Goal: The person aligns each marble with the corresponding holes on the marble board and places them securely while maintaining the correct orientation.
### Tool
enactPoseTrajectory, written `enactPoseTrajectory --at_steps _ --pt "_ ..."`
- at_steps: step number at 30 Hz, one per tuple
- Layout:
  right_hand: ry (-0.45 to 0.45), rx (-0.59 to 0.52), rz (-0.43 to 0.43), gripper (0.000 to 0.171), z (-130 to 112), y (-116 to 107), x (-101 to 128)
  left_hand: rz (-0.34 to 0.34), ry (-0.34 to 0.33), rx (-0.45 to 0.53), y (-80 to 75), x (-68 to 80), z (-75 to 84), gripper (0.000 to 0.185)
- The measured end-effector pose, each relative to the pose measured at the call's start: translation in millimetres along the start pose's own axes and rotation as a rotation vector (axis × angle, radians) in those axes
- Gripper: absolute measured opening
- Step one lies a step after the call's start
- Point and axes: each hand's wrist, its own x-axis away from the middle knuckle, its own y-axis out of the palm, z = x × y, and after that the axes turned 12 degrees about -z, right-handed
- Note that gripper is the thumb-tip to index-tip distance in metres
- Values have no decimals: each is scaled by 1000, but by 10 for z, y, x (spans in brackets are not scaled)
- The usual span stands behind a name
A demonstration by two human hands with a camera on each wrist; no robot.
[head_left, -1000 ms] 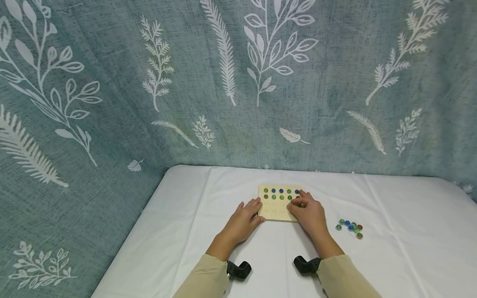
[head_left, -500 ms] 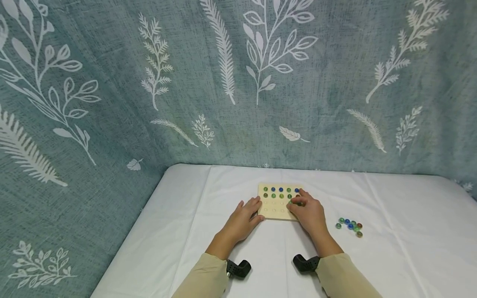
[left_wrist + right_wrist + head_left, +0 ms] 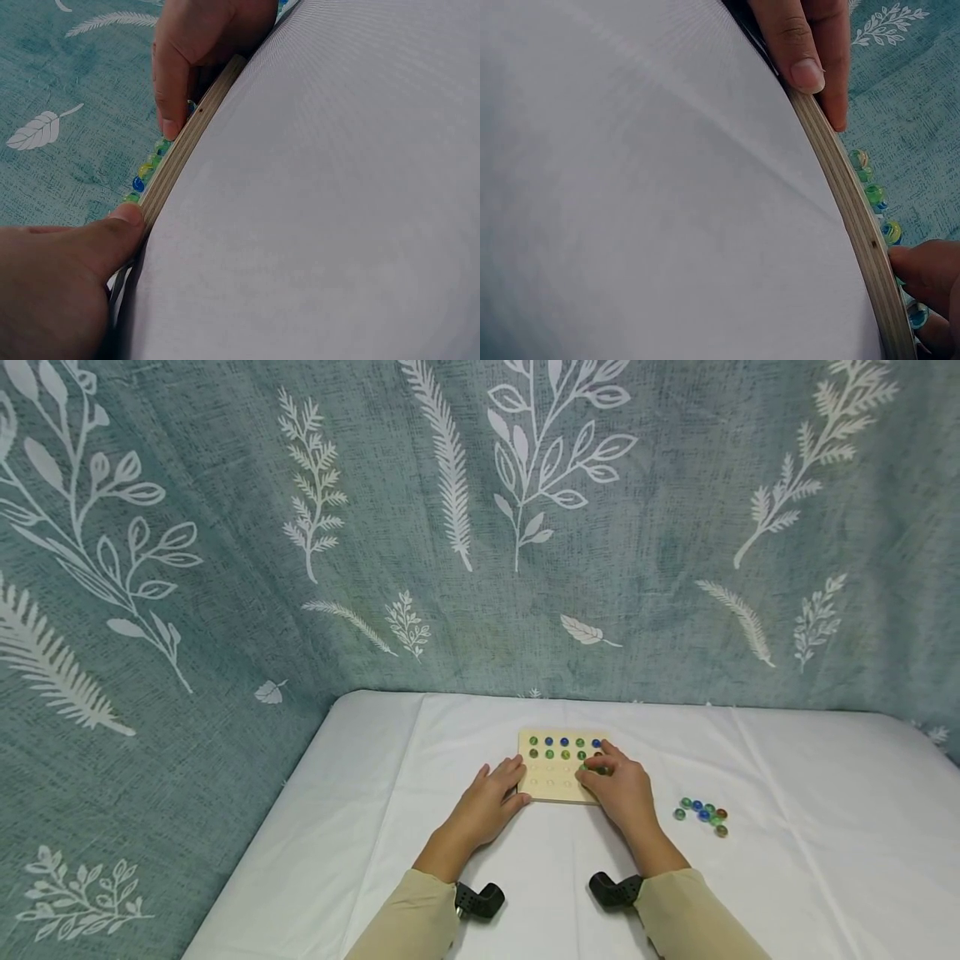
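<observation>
A square wooden board [image 3: 551, 781] with rows of round holes lies on the white tablecloth [image 3: 540, 860]. Green and blue marbles [image 3: 564, 747] fill its two far rows. My left hand [image 3: 504, 781] rests open against the board's left edge, with the thumb [image 3: 97, 247] pressed on its near side. My right hand [image 3: 600, 768] is over the board's right part. Its thumb and forefinger pinch a green marble low over the third row. In the right wrist view the board's edge [image 3: 847, 202] runs between the left fingers [image 3: 810, 45] and the right fingertips [image 3: 922, 270].
A small heap of loose blue, green and brown marbles [image 3: 702, 815] lies on the cloth right of my right hand. A blue-green curtain with white leaf prints [image 3: 480, 527] hangs behind and to the left. The table's left edge [image 3: 300, 802] falls away.
</observation>
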Motion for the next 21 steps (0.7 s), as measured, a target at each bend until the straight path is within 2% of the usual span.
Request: enactPoseTrajectory --at_steps 13,21 --pt "11 -14 -8 31 -22 -35 19 6 -8 -12 4 -8 8 59" --pt "40 -64 -56 34 -56 -193 52 0 -5 -13 1 -3 1 59"
